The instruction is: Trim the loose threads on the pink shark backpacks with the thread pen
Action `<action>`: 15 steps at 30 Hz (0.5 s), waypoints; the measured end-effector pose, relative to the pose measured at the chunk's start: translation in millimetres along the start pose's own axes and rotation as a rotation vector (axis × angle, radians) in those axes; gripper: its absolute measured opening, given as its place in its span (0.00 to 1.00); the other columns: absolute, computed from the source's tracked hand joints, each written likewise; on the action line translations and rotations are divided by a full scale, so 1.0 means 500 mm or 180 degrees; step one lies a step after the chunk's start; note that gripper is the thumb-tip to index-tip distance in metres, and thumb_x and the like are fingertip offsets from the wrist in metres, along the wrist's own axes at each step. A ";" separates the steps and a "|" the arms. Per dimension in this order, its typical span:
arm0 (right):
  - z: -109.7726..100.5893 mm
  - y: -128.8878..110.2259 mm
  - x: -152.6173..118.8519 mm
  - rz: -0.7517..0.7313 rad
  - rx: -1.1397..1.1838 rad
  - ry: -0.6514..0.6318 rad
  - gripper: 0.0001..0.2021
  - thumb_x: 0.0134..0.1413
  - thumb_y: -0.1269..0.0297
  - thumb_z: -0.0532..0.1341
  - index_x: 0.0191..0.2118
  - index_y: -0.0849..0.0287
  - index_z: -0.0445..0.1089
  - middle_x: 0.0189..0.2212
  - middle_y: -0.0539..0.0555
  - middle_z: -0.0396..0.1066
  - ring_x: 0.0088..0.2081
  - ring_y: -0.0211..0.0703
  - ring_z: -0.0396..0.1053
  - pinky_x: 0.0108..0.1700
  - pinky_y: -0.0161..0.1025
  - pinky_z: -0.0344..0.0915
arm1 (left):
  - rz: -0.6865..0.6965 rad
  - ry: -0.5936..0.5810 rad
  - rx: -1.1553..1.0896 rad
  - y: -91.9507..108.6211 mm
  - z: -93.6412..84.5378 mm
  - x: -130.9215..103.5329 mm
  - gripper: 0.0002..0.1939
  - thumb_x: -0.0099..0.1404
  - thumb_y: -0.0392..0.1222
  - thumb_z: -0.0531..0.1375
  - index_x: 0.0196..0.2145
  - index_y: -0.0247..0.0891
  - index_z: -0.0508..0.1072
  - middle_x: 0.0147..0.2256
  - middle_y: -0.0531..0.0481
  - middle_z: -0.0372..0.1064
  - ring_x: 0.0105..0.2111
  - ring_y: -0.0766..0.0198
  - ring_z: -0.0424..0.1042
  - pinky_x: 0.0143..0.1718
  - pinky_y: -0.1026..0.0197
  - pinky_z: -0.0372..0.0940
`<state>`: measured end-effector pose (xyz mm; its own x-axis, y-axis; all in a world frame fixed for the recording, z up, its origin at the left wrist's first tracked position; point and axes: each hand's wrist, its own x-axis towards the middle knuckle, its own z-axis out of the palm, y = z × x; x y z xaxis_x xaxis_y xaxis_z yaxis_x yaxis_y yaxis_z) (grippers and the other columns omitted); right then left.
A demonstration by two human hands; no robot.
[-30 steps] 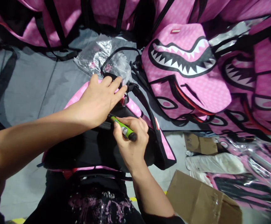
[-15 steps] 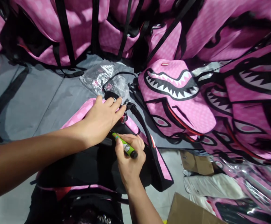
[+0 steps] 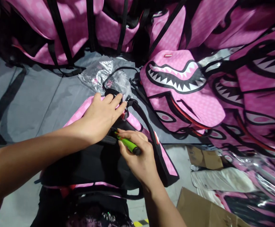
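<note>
A black-backed pink backpack (image 3: pixel 87 167) lies in front of me, partly over my lap. My left hand (image 3: pixel 102 115) is bent over its upper part, fingers slightly apart around the top edge and thumb hidden. In my right hand (image 3: pixel 139 154) is a green marker pen (image 3: pixel 129 145) with a black end, its tip against the black panel just below my left hand. The exact spot under the tip is hard to make out. A black shoulder strap (image 3: pixel 142 115) curves down the right side of the backpack.
A crumpled clear plastic bag (image 3: pixel 98 72) lies beyond my left hand on the grey table (image 3: pixel 33 104). A pink shark-mouth backpack (image 3: pixel 175 85) stands to the right, with more pink bags behind. Below right are a cardboard box (image 3: pixel 203 208) and plastic-wrapped goods.
My right hand has turned slightly, so less of the green marker pen shows, and its fingers have shifted around it. The view has moved a little; my left hand keeps its place on the backpack.
</note>
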<state>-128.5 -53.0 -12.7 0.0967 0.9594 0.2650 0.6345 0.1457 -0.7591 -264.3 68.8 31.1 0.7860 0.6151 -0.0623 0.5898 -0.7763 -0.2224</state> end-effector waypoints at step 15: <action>0.000 -0.005 0.007 -0.0200 0.0008 -0.0143 0.09 0.57 0.73 0.64 0.42 0.54 0.73 0.46 0.49 0.78 0.47 0.45 0.75 0.55 0.50 0.61 | -0.0019 -0.0201 -0.0161 -0.003 -0.002 0.007 0.40 0.66 0.36 0.55 0.72 0.36 0.47 0.72 0.39 0.40 0.62 0.42 0.56 0.56 0.42 0.58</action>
<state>-129.9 -50.1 -9.9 0.0223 0.9582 0.2851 0.6362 0.2064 -0.7434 -262.2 72.0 32.4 0.7701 0.6260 -0.1226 0.6044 -0.7775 -0.1736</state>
